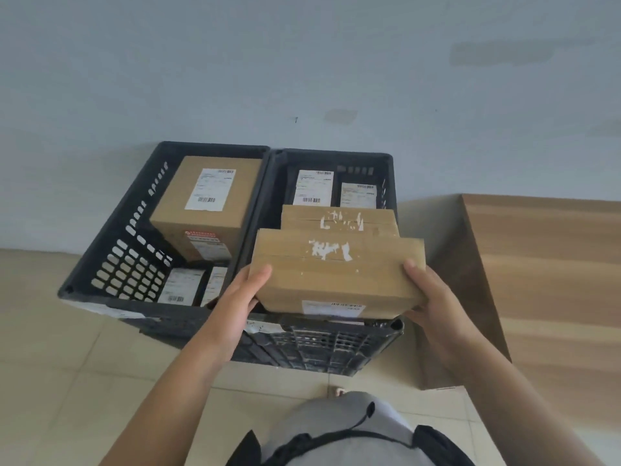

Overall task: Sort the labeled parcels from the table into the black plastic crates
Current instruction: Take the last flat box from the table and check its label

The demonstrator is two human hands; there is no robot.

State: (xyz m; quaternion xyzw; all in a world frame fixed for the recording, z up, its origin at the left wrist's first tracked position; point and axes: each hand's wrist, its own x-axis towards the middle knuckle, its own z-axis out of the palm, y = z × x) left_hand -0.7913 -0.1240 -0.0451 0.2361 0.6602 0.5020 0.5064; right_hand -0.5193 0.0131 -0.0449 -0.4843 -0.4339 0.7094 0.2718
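Parcel [336, 274] between both hands, left hand [235, 297] and right hand [433, 297] gripping its ends

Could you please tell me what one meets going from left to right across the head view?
Left crate → left hand → held box → right hand → wooden table.

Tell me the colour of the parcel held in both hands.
Brown cardboard with torn white label scraps on top; the parcel shows in the head view.
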